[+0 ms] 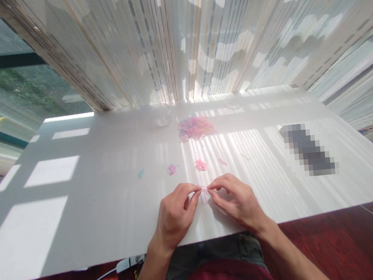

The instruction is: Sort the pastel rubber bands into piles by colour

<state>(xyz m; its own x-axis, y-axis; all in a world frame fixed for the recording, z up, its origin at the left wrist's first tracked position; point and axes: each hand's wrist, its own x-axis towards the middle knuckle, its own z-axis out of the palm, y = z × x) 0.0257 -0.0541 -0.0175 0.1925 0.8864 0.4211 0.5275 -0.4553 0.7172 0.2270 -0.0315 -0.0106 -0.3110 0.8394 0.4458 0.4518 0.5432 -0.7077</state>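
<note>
My left hand (178, 210) and my right hand (236, 201) meet over the near middle of the white table. Thumb and forefinger of each are pinched together on small pale pink rubber bands (204, 196), a few of which hang down between the fingertips. Just beyond the hands lies a row of small groups of bands: a teal one (140, 173), a lilac one (173, 169), a coral pink one (201, 165), a small pink one (222, 161) and a faint pale one (245, 156). Farther back spreads a large mixed heap of bands (196, 128).
A clear round container (162, 114) stands behind the heap, with a clear lid-like disc (233, 103) to its right. At the right lies a blurred-out dark object (308, 149). Striped curtains (171, 41) hang along the white table's (115, 216) back edge. A power strip (127, 264) sits below.
</note>
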